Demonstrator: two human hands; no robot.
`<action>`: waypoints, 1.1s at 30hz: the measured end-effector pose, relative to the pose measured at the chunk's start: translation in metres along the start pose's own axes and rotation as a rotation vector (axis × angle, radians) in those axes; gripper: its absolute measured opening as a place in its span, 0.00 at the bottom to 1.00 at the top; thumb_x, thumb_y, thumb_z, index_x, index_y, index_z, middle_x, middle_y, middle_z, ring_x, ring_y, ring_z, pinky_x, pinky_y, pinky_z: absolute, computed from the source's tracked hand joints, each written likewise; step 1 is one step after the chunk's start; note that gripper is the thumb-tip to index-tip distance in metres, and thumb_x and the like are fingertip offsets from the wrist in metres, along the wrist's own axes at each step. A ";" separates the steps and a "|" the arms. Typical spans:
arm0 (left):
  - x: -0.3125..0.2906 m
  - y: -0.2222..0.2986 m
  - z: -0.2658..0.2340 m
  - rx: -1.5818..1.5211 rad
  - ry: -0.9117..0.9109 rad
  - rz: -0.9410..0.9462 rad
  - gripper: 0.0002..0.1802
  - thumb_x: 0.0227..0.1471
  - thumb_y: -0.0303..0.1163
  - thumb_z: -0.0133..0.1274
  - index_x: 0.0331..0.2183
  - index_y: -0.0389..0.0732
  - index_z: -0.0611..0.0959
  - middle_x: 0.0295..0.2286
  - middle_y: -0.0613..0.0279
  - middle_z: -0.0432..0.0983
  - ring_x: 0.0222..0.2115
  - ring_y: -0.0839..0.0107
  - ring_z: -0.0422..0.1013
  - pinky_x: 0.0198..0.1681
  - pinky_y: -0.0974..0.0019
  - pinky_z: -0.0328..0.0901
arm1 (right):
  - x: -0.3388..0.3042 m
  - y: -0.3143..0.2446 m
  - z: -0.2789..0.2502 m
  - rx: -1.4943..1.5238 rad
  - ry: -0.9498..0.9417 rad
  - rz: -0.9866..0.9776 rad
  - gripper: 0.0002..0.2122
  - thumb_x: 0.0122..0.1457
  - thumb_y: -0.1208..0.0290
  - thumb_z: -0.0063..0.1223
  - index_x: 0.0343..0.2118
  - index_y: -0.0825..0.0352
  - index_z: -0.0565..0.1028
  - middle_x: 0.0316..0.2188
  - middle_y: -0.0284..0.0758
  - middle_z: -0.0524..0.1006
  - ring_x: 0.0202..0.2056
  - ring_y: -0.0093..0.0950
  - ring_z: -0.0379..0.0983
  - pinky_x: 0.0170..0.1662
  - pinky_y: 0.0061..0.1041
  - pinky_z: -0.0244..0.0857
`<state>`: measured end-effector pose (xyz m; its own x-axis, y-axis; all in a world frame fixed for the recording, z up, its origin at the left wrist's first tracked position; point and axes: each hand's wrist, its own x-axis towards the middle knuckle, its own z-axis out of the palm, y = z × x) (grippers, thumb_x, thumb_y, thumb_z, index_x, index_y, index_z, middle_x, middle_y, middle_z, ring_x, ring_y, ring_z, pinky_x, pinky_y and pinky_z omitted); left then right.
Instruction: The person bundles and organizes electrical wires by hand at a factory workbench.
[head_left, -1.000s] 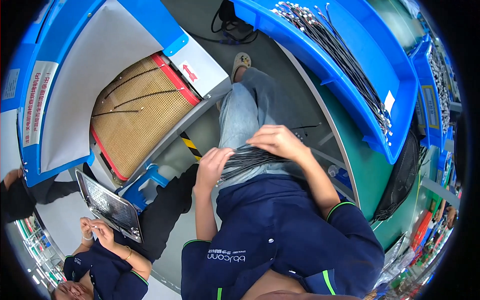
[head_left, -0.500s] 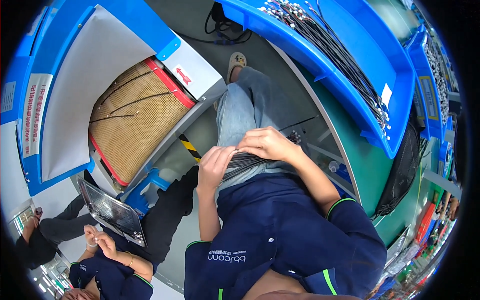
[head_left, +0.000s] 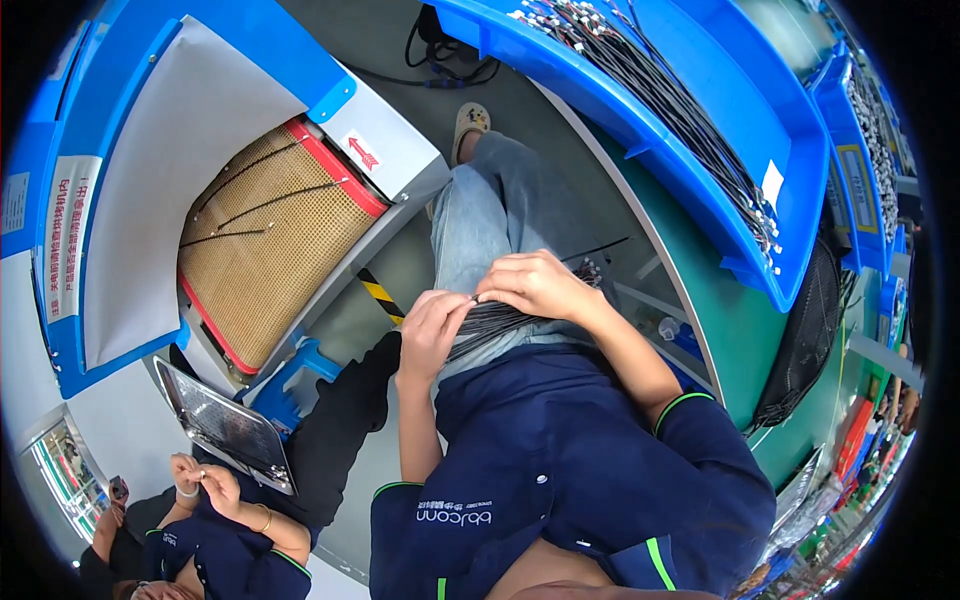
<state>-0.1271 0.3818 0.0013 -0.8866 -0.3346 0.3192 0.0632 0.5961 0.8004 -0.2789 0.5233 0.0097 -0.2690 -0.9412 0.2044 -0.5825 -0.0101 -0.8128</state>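
Note:
My left hand (head_left: 430,328) and my right hand (head_left: 537,286) meet over my lap, fingertips almost touching. Both are closed in a pinch on a thin black cable (head_left: 600,249), whose loose length sticks out past my right hand. A small dark bit of it shows between the fingertips; the fingers hide its exact form. Under my hands, a bundle of black cables (head_left: 492,327) lies across my thighs, with small connector ends (head_left: 590,270) by my right wrist.
On the left, a mesh conveyor belt (head_left: 285,205) with red edges carries several black cables out of a blue-and-white machine (head_left: 330,90). At right, a blue bin (head_left: 770,85) of cables stands on a green table (head_left: 735,345). A co-worker's hands (head_left: 205,480) work near a metal tray (head_left: 225,425).
My left hand has shifted very slightly to the right, while the pinch stays over my lap. At the lower left, a person in the background has moved.

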 end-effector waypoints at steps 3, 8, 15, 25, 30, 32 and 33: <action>-0.003 -0.003 0.002 -0.073 -0.019 -0.006 0.11 0.43 0.18 0.60 0.31 0.36 0.77 0.26 0.59 0.77 0.28 0.67 0.73 0.28 0.69 0.68 | -0.001 -0.001 0.000 -0.009 -0.018 0.014 0.05 0.55 0.69 0.53 0.31 0.64 0.75 0.27 0.34 0.76 0.30 0.34 0.74 0.32 0.30 0.69; -0.006 -0.003 0.004 -0.115 0.018 -0.143 0.12 0.44 0.20 0.60 0.31 0.37 0.74 0.26 0.57 0.76 0.27 0.63 0.73 0.30 0.65 0.67 | -0.001 0.001 -0.001 0.080 0.016 0.009 0.05 0.54 0.69 0.55 0.31 0.64 0.76 0.27 0.34 0.76 0.29 0.34 0.75 0.32 0.29 0.69; -0.002 -0.001 0.002 -0.031 0.002 -0.080 0.11 0.42 0.19 0.60 0.31 0.35 0.77 0.27 0.58 0.76 0.28 0.66 0.74 0.30 0.68 0.68 | -0.002 0.003 0.003 0.047 0.072 -0.056 0.05 0.52 0.71 0.56 0.31 0.66 0.77 0.27 0.33 0.76 0.29 0.33 0.75 0.32 0.28 0.69; 0.005 0.003 0.001 0.097 -0.040 0.046 0.08 0.43 0.20 0.58 0.31 0.34 0.79 0.29 0.57 0.76 0.30 0.60 0.72 0.34 0.63 0.68 | -0.001 0.003 0.002 0.055 0.100 -0.023 0.05 0.52 0.70 0.57 0.29 0.65 0.76 0.25 0.34 0.75 0.28 0.33 0.74 0.31 0.29 0.69; 0.001 -0.001 0.001 0.096 -0.036 0.054 0.09 0.42 0.20 0.58 0.31 0.34 0.79 0.28 0.57 0.76 0.30 0.60 0.72 0.33 0.63 0.68 | -0.002 0.004 0.007 0.028 0.049 -0.009 0.05 0.51 0.72 0.58 0.30 0.66 0.77 0.26 0.34 0.76 0.28 0.33 0.74 0.32 0.28 0.68; 0.003 0.001 0.001 0.071 -0.038 0.065 0.09 0.40 0.19 0.59 0.29 0.35 0.79 0.27 0.58 0.75 0.28 0.61 0.72 0.32 0.63 0.68 | -0.005 0.004 0.005 0.024 0.032 -0.003 0.05 0.51 0.74 0.59 0.30 0.67 0.77 0.27 0.34 0.77 0.29 0.32 0.75 0.33 0.28 0.68; 0.004 0.001 0.001 0.071 -0.041 0.066 0.09 0.40 0.19 0.59 0.29 0.35 0.79 0.27 0.58 0.75 0.28 0.61 0.72 0.32 0.63 0.68 | -0.005 0.006 0.002 0.047 0.043 0.017 0.05 0.51 0.74 0.58 0.30 0.68 0.78 0.27 0.35 0.77 0.30 0.32 0.75 0.34 0.28 0.68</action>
<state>-0.1307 0.3816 0.0029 -0.8998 -0.2637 0.3476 0.0905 0.6665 0.7400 -0.2792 0.5275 0.0028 -0.3116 -0.9260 0.2131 -0.5413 -0.0113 -0.8407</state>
